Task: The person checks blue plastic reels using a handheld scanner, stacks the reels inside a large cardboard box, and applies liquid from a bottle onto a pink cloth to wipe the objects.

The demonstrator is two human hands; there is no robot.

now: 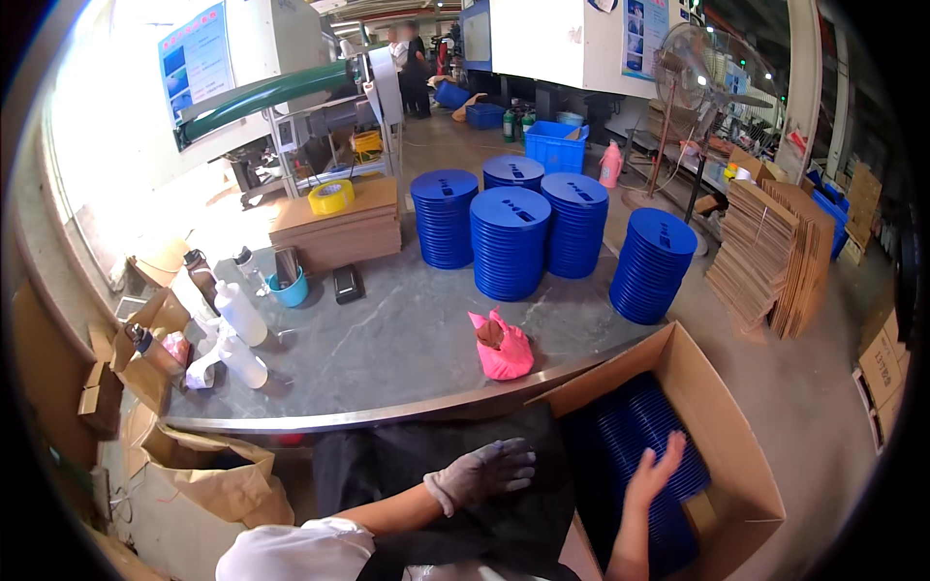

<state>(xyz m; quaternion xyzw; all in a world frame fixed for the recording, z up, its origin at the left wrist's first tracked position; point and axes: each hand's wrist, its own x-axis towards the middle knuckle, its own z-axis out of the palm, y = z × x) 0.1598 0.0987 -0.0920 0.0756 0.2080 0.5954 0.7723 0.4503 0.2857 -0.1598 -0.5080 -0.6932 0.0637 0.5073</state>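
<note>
Blue discs (635, 431) fill the open cardboard box (736, 426) at the near right, packed on edge in a dense ribbed row so that only their thin rims show, dark and shaded inside the box walls. The bare right hand (657, 467) rests on top of that row, its grip open, fingers spread and pointing away, clasping nothing. The left hand (481, 473), in a pale grey glove, lies flat on black cloth (465, 494) just left of the box, its grip also open, fingers stretched toward the box and holding nothing.

Beyond both hands runs the grey surface (387, 339) with a metal edge. On its far side stand five stacks of the same blue discs (511, 242), each top disc flat, round and with a small slot-shaped mark. A pink bag (502, 349) sits near the surface's edge, between the stacks and the box. To the left are white squeeze bottles (237, 329), a small blue cup (289, 289) and a roll of yellow tape (331, 197) on a wooden block. Flattened cartons (775, 257) are piled at the far right.
</note>
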